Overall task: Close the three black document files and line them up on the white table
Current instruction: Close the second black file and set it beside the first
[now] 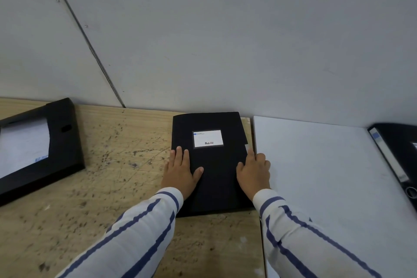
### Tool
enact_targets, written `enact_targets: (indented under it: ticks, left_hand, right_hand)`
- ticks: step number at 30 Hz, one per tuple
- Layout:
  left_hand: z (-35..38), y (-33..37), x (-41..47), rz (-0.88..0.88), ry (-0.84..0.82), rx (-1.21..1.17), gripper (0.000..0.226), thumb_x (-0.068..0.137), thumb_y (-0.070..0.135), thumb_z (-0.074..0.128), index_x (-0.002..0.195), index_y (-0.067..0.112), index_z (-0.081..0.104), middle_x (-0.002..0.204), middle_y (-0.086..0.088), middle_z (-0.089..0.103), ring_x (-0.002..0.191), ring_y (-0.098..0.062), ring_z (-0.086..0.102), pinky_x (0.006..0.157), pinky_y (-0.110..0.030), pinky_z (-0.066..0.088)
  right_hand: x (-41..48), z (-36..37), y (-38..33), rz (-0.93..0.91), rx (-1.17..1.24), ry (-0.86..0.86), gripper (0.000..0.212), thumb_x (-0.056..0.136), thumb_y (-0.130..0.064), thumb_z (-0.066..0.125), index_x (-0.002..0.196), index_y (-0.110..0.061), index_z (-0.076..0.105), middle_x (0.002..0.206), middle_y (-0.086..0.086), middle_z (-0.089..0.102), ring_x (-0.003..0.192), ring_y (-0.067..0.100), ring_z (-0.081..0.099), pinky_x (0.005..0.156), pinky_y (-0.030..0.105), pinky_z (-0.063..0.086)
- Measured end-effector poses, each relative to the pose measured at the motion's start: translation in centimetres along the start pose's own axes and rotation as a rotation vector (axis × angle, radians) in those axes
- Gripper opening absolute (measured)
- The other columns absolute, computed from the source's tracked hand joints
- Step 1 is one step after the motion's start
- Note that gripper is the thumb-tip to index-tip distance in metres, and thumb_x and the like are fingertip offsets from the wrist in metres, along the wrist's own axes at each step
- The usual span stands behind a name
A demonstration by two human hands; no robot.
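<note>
Fingers of our left hand (180,171) lie flat and spread on the middle file (209,165); our right hand (253,172) curls over its right edge. Closed, it rests on the wooden table (108,165), left of the white table (327,176). Thin, light, probably bendy, so we'd grip both long edges.

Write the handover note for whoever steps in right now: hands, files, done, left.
Left hand: flat on the middle file, holding nothing.
Right hand: at that file's right edge; grip unclear.
Middle file: closed, lying on the wooden table beside the white table.
Left file: on the wood, paper showing, apparently open.
Right file: already on the white table, partly out of view.
Left: move the middle file over, close and move the left one, line up all three.
</note>
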State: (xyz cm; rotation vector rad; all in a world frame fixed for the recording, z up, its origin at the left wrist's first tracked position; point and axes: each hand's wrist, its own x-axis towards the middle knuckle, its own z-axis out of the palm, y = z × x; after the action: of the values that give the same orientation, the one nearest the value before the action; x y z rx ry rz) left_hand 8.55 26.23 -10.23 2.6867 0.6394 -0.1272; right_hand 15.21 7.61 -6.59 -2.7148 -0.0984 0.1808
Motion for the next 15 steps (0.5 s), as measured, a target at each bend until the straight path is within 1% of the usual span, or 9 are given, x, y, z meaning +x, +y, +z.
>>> enact_targets:
  ticks: [4,6,7,8,9,10,11,12,15]
  left_hand:
    - [0.0,-0.1,0.0,0.013,0.023,-0.018,0.079,0.091,0.06,0.033,0.152,0.017,0.008,0.162,-0.006,0.0,0.149,-0.025,-0.003,0.119,-0.039,0.006]
    - [0.0,-0.6,-0.5,0.007,0.051,-0.103,0.078,0.091,0.057,0.038,0.152,0.017,0.009,0.162,-0.004,0.0,0.149,-0.023,-0.001,0.118,-0.038,0.008]
    - [0.1,-0.9,-0.8,-0.016,0.064,-0.165,0.078,0.091,0.055,0.04,0.152,0.017,0.01,0.162,-0.003,0.002,0.149,-0.023,0.003,0.118,-0.038,0.012]
    - [0.1,-1.2,-1.1,-0.056,0.067,-0.245,0.078,0.091,0.054,0.044,0.152,0.017,0.012,0.162,-0.003,0.007,0.148,-0.023,0.01,0.118,-0.041,0.018]
    - [0.0,-1.4,-1.4,-0.107,0.066,-0.343,0.078,0.089,0.052,0.048,0.151,0.018,0.014,0.16,-0.004,0.015,0.145,-0.025,0.021,0.116,-0.043,0.027]
    - [-0.1,-1.5,-1.6,-0.157,0.072,-0.434,0.078,0.087,0.051,0.053,0.149,0.018,0.018,0.155,-0.006,0.026,0.139,-0.027,0.033,0.111,-0.046,0.035]
    - [-0.1,-1.5,-1.7,-0.195,0.084,-0.492,0.076,0.085,0.05,0.056,0.145,0.017,0.023,0.148,-0.007,0.036,0.132,-0.028,0.042,0.106,-0.046,0.041]
    - [-0.3,-1.4,-1.8,-0.219,0.093,-0.518,0.075,0.084,0.049,0.059,0.143,0.015,0.027,0.143,-0.008,0.041,0.127,-0.029,0.046,0.103,-0.047,0.044]
    - [-0.6,-1.3,-1.7,-0.237,0.1,-0.569,0.068,0.083,0.044,0.062,0.137,0.013,0.037,0.134,-0.009,0.047,0.12,-0.029,0.05,0.1,-0.045,0.045]
  right_hand:
    - [-0.3,0.3,0.2,0.003,0.024,-0.015,0.048,0.097,-0.034,0.042,0.139,-0.014,0.031,0.134,0.014,0.043,0.116,0.03,0.047,0.093,0.036,0.048]
    - [-0.4,0.3,0.4,0.005,0.036,-0.055,0.05,0.098,-0.035,0.04,0.142,-0.014,0.028,0.136,0.015,0.042,0.119,0.031,0.047,0.096,0.038,0.047]
    - [-0.4,0.2,0.5,0.009,0.051,-0.085,0.051,0.099,-0.035,0.039,0.144,-0.015,0.025,0.137,0.016,0.042,0.12,0.032,0.047,0.098,0.039,0.047]
    - [-0.3,0.1,0.6,0.021,0.08,-0.117,0.052,0.099,-0.035,0.038,0.145,-0.016,0.023,0.137,0.017,0.042,0.122,0.033,0.047,0.1,0.041,0.046]
    - [-0.4,0.0,0.7,0.039,0.12,-0.144,0.053,0.099,-0.034,0.038,0.146,-0.017,0.022,0.137,0.017,0.043,0.123,0.035,0.047,0.102,0.043,0.045]
    - [-0.4,-0.1,0.8,0.061,0.164,-0.16,0.052,0.099,-0.034,0.039,0.146,-0.016,0.023,0.137,0.017,0.044,0.124,0.035,0.047,0.103,0.045,0.044]
    - [-0.6,-0.1,0.9,0.084,0.206,-0.165,0.051,0.099,-0.032,0.04,0.145,-0.015,0.026,0.136,0.017,0.046,0.124,0.035,0.048,0.104,0.046,0.044]
    - [-0.8,-0.1,0.9,0.107,0.245,-0.162,0.048,0.099,-0.031,0.041,0.142,-0.013,0.031,0.135,0.016,0.049,0.123,0.035,0.049,0.104,0.046,0.045]
    - [-1.4,-0.2,1.0,0.158,0.35,-0.155,0.036,0.099,-0.028,0.043,0.129,-0.01,0.047,0.126,0.013,0.058,0.113,0.031,0.057,0.1,0.042,0.048]
